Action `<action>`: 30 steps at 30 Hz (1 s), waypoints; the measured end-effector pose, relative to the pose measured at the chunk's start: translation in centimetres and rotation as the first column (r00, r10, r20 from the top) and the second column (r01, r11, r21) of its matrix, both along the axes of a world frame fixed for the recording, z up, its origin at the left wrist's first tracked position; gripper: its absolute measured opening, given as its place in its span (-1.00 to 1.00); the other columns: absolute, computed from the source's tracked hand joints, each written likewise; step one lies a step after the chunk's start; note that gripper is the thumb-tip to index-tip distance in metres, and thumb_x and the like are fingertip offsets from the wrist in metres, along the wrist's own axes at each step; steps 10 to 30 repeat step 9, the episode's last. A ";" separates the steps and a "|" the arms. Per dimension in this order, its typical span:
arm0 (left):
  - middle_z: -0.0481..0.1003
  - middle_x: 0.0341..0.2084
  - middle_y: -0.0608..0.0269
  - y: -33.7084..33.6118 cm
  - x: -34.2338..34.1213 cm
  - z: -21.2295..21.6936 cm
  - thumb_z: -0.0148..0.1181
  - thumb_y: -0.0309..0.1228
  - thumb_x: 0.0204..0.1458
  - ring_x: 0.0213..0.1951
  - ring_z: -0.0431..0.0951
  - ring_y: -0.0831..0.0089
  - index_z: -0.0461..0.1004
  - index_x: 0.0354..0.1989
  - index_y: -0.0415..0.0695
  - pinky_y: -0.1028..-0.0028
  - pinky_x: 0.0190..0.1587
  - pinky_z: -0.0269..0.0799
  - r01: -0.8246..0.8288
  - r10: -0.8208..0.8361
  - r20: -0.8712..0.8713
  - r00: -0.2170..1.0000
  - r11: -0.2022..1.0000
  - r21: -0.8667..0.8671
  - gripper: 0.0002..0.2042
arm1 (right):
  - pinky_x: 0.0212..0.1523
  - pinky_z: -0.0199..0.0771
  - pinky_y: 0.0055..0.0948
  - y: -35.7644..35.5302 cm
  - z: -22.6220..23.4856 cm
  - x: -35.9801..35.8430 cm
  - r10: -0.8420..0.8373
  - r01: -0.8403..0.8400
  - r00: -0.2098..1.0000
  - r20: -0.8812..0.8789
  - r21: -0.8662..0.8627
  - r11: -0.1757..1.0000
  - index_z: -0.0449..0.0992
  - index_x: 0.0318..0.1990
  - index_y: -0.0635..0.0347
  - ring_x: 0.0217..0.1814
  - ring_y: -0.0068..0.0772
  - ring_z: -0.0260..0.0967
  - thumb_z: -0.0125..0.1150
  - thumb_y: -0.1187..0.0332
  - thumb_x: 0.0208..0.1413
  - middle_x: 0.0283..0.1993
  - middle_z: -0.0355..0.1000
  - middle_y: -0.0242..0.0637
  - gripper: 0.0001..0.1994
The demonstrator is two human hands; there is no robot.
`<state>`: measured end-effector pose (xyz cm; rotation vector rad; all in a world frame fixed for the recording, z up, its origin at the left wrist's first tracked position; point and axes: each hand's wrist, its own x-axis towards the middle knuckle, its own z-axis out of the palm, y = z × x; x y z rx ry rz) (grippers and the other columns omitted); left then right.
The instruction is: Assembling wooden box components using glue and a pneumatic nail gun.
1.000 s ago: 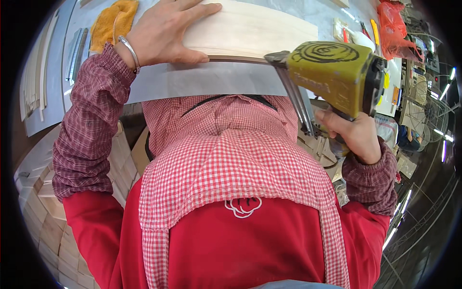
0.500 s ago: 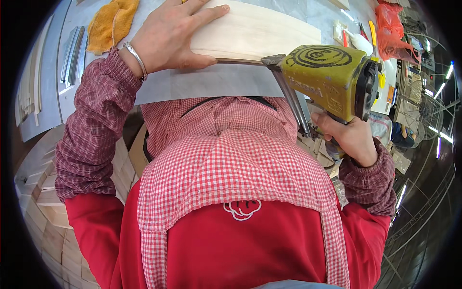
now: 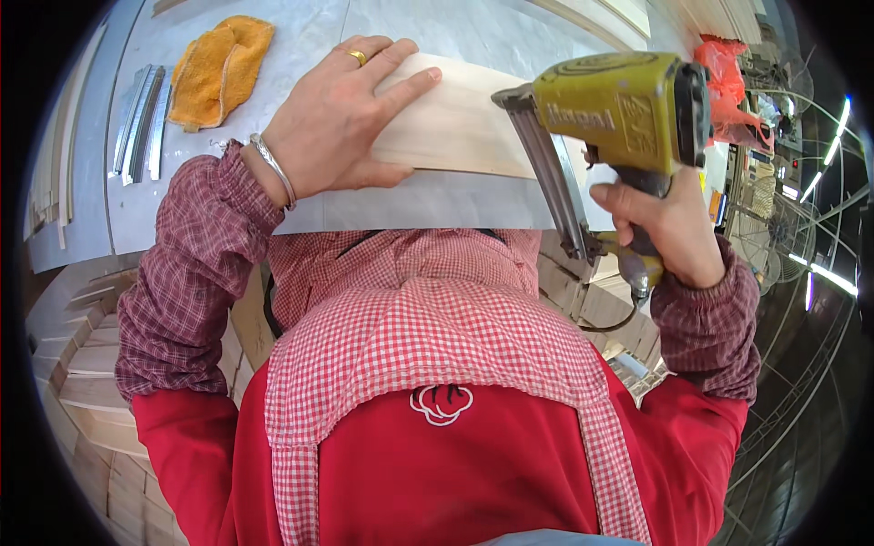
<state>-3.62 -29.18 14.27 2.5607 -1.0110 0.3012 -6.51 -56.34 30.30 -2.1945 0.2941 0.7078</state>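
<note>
A pale, flat wooden board (image 3: pixel 464 132) lies on the grey worktable (image 3: pixel 455 202) in front of me. My left hand (image 3: pixel 341 123) holds its left end, the thumb along the near edge and the fingers reaching across to the far edge. The fingers are spread; the ring finger bears a gold ring. In my right hand (image 3: pixel 674 223) is a yellow-green nail gun (image 3: pixel 605 105), gripped by its dark handle. Its nose is over the right part of the board, and its slanted magazine hides the board's right end. Whether the nose touches the wood, I cannot tell.
An orange cloth (image 3: pixel 221 73) lies at the table's far left, beside thin metal strips (image 3: pixel 141 123). Long wooden strips (image 3: pixel 601 20) lie at the back. A red plastic bag (image 3: pixel 724 77) is at the far right. A hose (image 3: pixel 614 326) hangs from the gun.
The nail gun has risen and tilted, its nose moving from the board's near edge to farther over it. My left hand keeps its hold; the whole view has shifted slightly.
</note>
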 end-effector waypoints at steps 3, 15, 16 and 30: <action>0.20 0.19 0.15 -0.1 0.3 0.3 0.40 -0.14 -0.47 0.15 0.23 0.16 0.25 0.22 0.10 0.30 0.21 0.21 -0.006 0.005 -0.025 1.000 1.000 -0.024 -0.13 | -0.72 0.12 -0.69 0.2 -0.3 2.2 0.040 -0.040 0.999 0.032 -0.005 0.999 0.46 -0.39 0.32 -0.80 -0.62 0.13 0.23 0.46 -0.10 -0.75 0.28 -0.42 -0.87; 0.18 0.20 0.15 -0.4 0.9 1.0 0.38 -0.14 -0.40 0.17 0.21 0.16 0.23 0.23 0.12 0.31 0.24 0.18 -0.014 0.013 -0.109 0.994 1.000 -0.005 -0.15 | -0.72 0.13 -0.69 0.5 -0.2 5.0 0.102 -0.101 0.995 0.006 -0.022 0.995 0.47 -0.39 0.33 -0.81 -0.61 0.15 0.23 0.45 -0.09 -0.75 0.30 -0.41 -0.86; 0.18 0.20 0.15 -0.4 0.9 1.0 0.38 -0.14 -0.40 0.17 0.21 0.16 0.23 0.23 0.12 0.31 0.24 0.18 -0.014 0.013 -0.109 0.994 1.000 -0.005 -0.15 | -0.72 0.13 -0.69 0.5 -0.2 5.0 0.102 -0.101 0.995 0.006 -0.022 0.995 0.47 -0.39 0.33 -0.81 -0.61 0.15 0.23 0.45 -0.09 -0.75 0.30 -0.41 -0.86; 0.18 0.20 0.15 -0.4 0.9 1.0 0.38 -0.14 -0.40 0.17 0.21 0.16 0.23 0.23 0.12 0.31 0.24 0.18 -0.014 0.013 -0.109 0.994 1.000 -0.005 -0.15 | -0.72 0.13 -0.69 0.5 -0.2 5.0 0.102 -0.101 0.995 0.006 -0.022 0.995 0.47 -0.39 0.33 -0.81 -0.61 0.15 0.23 0.45 -0.09 -0.75 0.30 -0.41 -0.86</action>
